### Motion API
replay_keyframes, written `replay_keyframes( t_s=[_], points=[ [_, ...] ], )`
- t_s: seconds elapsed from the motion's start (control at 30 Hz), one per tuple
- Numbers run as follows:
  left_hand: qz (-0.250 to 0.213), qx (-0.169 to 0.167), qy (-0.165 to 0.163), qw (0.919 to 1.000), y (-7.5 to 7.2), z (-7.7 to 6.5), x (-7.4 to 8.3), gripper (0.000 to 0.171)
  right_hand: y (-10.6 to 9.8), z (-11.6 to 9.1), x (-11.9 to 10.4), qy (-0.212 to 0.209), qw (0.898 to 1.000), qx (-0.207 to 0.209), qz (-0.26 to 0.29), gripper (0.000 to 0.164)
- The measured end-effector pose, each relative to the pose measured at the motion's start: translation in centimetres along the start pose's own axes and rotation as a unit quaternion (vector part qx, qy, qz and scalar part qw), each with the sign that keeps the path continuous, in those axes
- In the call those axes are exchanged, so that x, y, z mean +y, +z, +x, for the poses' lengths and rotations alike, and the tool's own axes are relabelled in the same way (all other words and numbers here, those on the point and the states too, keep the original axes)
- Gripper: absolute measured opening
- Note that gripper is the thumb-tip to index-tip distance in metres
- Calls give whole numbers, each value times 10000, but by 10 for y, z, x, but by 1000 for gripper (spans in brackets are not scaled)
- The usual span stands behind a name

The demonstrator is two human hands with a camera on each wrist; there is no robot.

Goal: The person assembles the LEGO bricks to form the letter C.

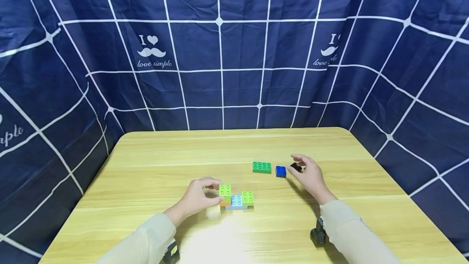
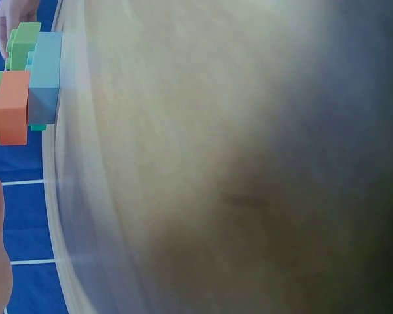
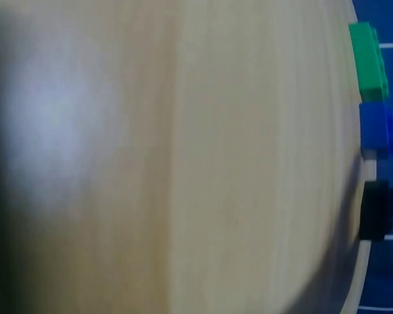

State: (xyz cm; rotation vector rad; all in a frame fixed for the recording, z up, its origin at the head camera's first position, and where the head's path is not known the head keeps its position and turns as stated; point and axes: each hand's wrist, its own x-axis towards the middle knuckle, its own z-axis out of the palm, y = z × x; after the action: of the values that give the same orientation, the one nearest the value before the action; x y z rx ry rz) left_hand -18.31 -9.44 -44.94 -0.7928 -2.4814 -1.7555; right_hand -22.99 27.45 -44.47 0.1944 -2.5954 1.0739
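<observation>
My left hand [image 1: 199, 195] pinches the left end of a small toy brick assembly, thumb in front and fingers behind. That end has a lime brick [image 1: 225, 189] over an orange brick [image 2: 13, 108]. A light blue brick [image 1: 236, 201] joins it to a second lime brick [image 1: 247, 197] on the right. A bit of green shows under the light blue brick in the left wrist view. My right hand [image 1: 309, 176] hovers with spread fingers around a black brick [image 3: 377, 210], which it partly hides in the head view. Its thumb is close to a blue brick [image 1: 281, 171].
A green brick [image 1: 261, 167] lies left of the blue one on the wooden table [image 1: 165, 154]. A dark blue curtain [image 1: 238, 52] with white lines hangs behind and at both sides of the table.
</observation>
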Motion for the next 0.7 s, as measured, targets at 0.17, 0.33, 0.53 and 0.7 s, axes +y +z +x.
replay_keyframes(
  t_s=[0.17, 0.33, 0.53, 0.7],
  points=[
    [9, -49, -3, 10000, -1, 0, 1, 28, -2, 0, 6, 238, 9997, 107, -15, 51],
    [41, -56, 38, 10000, -2, -1, 3, 27, -2, -2, 8, 702, 9975, -31, 31, 58],
    [44, -40, 50, 10000, -1, -1, 5, 27, -1, -2, 10, 1231, 9921, -182, 129, 61],
    [30, -79, 28, 10000, -1, -1, 5, 28, 2, -3, 12, 1344, 9904, -270, -195, 61]
  ],
)
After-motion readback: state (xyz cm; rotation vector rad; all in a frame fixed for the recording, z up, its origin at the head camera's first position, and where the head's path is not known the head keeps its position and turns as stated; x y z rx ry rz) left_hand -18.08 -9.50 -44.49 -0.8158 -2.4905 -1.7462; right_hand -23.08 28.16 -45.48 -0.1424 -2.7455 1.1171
